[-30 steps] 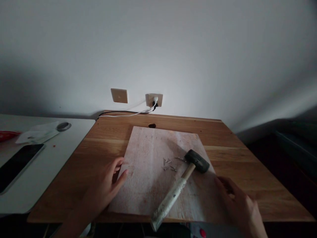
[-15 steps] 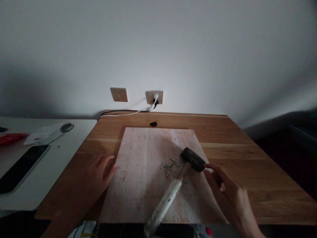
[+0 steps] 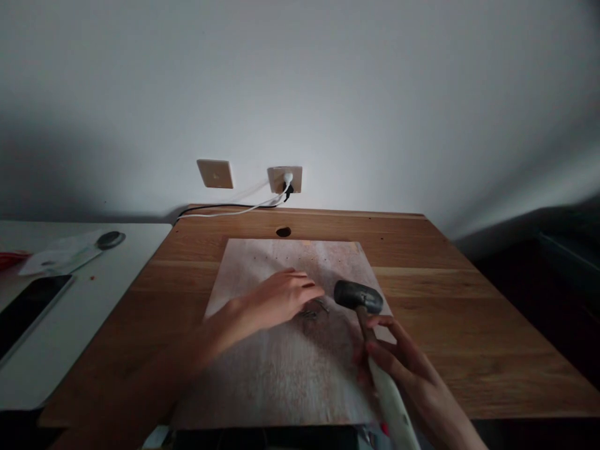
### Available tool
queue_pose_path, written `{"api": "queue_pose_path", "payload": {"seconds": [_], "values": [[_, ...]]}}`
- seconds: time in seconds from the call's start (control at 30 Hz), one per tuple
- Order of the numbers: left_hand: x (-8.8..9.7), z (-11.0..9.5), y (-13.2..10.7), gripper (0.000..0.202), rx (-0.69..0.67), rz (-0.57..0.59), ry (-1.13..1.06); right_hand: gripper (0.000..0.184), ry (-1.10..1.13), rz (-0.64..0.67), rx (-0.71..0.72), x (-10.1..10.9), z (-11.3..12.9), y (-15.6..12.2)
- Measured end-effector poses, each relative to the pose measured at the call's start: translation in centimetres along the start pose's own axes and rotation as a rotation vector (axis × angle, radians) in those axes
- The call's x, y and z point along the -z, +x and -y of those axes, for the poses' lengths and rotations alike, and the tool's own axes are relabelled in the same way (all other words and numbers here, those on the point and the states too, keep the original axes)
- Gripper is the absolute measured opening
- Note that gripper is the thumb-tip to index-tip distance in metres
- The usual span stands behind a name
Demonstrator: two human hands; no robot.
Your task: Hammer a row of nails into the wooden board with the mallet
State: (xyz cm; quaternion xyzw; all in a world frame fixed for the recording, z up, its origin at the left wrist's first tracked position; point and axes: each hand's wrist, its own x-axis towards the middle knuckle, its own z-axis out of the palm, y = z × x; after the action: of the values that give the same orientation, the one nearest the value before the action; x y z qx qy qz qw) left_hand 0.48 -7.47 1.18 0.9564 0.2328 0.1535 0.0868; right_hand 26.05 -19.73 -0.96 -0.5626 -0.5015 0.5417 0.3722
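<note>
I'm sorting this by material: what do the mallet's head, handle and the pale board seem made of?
Mallet head: perhaps rubber, smooth, dark, softly shiny. Handle: possibly wood, brown near the head, whitish, perhaps coated, below. Pale board: likely wood, dull whitish finish, brownish streaks.

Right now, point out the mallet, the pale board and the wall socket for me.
Mallet (image 3: pixel 359 296): head view, on its black head.
Pale board (image 3: pixel 281 381): head view, on its bare near surface.
Wall socket (image 3: pixel 275 180): head view, on its faceplate.
</note>
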Motion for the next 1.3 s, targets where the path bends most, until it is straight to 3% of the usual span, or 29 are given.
{"api": "queue_pose_path", "payload": {"seconds": [0.1,0.2,0.4,0.57,0.7,0.87,1.0,1.13,1.3], "values": [[-0.5,0.6,1.0,0.013,-0.039,0.011,0.003,0.073,0.096,-0.132,-0.091,1.8,-1.1,-0.9],[-1.0,0.8,1.4,0.012,-0.050,0.005,0.003,0.089,0.060,-0.105,-0.110,3.2,-1.2,-0.6],[-1.5,1.3,1.7,0.019,-0.001,0.034,0.011,0.075,-0.331,-0.234,0.127,5.1,1.0,4.2],[-1.3,2.1,1.2,0.026,0.051,0.003,0.042,0.056,-0.583,-0.143,0.164,6.1,2.2,7.7],[-1.0,1.8,1.0,0.018,-0.032,0.010,0.171,0.058,-0.627,-0.130,0.118,6.6,2.6,9.2],[-1.1,1.8,1.6,0.017,-0.058,0.021,0.235,0.056,-0.645,-0.210,0.181,7.2,3.0,12.5],[-1.3,3.2,2.1,0.020,0.036,-0.030,0.045,0.051,-0.689,-0.142,0.140,7.7,3.5,14.0],[-1.5,5.3,3.0,0.020,0.167,-0.127,-0.198,0.054,-0.652,-0.044,0.075,8.2,3.6,13.5],[-2.4,6.7,6.0,0.018,0.179,-0.164,-0.296,0.048,-0.495,-0.015,0.033,8.8,2.2,13.1]]}}
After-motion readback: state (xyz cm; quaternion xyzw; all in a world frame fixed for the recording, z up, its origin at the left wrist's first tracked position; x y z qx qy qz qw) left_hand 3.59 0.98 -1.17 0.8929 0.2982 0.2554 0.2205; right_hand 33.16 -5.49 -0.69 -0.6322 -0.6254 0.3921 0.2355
